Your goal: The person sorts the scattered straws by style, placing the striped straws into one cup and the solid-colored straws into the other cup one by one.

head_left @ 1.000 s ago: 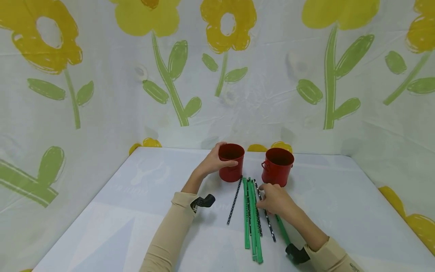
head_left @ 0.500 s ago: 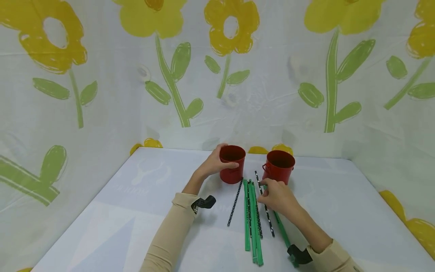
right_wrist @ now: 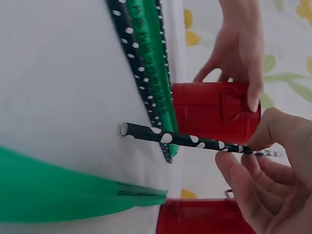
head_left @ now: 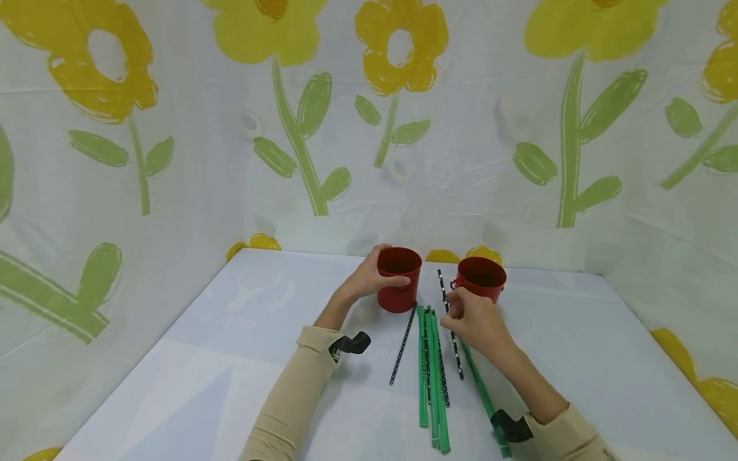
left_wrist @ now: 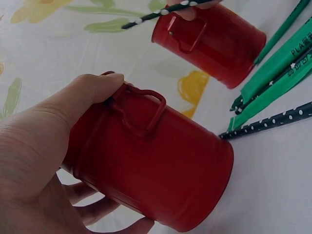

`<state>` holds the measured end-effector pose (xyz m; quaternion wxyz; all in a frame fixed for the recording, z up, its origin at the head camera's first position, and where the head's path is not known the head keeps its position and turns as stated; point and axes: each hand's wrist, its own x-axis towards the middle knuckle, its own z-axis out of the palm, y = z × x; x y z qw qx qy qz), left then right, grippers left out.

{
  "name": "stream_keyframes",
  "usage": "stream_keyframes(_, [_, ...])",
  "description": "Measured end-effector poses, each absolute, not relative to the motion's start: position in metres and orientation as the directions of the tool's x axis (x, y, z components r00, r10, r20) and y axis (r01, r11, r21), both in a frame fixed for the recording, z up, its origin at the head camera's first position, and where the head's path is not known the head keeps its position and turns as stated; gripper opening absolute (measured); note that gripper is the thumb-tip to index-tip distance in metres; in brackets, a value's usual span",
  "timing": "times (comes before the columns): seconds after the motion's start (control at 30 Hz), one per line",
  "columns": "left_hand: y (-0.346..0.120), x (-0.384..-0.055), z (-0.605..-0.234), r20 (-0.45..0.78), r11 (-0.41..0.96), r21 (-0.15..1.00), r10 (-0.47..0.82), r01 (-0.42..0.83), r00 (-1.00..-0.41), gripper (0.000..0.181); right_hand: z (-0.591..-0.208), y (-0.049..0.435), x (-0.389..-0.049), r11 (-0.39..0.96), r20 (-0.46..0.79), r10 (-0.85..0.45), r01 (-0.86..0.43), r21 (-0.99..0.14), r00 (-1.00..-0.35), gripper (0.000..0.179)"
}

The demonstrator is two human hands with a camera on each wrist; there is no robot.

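My left hand (head_left: 364, 280) grips a small red metal bucket (head_left: 398, 299) from its left side. In the left wrist view the thumb lies near the rim, beside the bucket's wire handle (left_wrist: 155, 117). Thumb and fingertips of my right hand (head_left: 481, 323) pinch a black drinking straw with white spots (right_wrist: 180, 140); its lower end hangs above the table. A second red bucket (head_left: 487, 287) stands right behind that hand, partly hidden by it. Between the hands lie several green-wrapped straws (head_left: 436, 397) mixed with black dotted straws.
Another black dotted straw (head_left: 402, 346) lies apart, its far end near the left bucket. One green-wrapped straw (head_left: 478, 384) runs under the right wrist. Behind the white table (head_left: 230, 358) hangs a flower-printed sheet (head_left: 461, 141).
My right hand has lifted the spotted straw and carried it slightly away from me, closer to the right bucket. The left hand keeps its grip on its bucket.
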<state>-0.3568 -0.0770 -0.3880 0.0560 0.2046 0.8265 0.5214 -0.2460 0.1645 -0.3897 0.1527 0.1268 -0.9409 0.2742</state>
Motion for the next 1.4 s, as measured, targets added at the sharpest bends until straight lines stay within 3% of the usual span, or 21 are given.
stream_keyframes(0.4, [-0.075, -0.356, -0.388, 0.13, 0.381, 0.877, 0.401, 0.294, -0.907, 0.09, -0.349, 0.155, -0.262, 0.756, 0.539, -0.137, -0.44, -0.485, -0.831, 0.028])
stream_keyframes(0.63, [-0.075, -0.355, -0.387, 0.134, 0.375, 0.878, 0.403, 0.297, -0.905, 0.089, -0.318, 0.142, -0.279, 0.688, 0.531, -0.132, -0.463, -0.558, -0.837, 0.031])
stream_keyframes(0.93, [-0.075, -0.358, -0.388, 0.154, 0.347, 0.884, 0.419, 0.314, -0.895, 0.087, -0.288, 0.125, -0.297, 0.674, 0.569, -0.118, -0.486, -0.556, -0.814, 0.032])
stream_keyframes(1.4, [-0.076, -0.358, -0.387, 0.141, 0.33, 0.896, 0.42, 0.296, -0.897, 0.086, -0.279, 0.112, -0.319, 0.625, 0.558, -0.093, -0.484, -0.612, -0.825, 0.033])
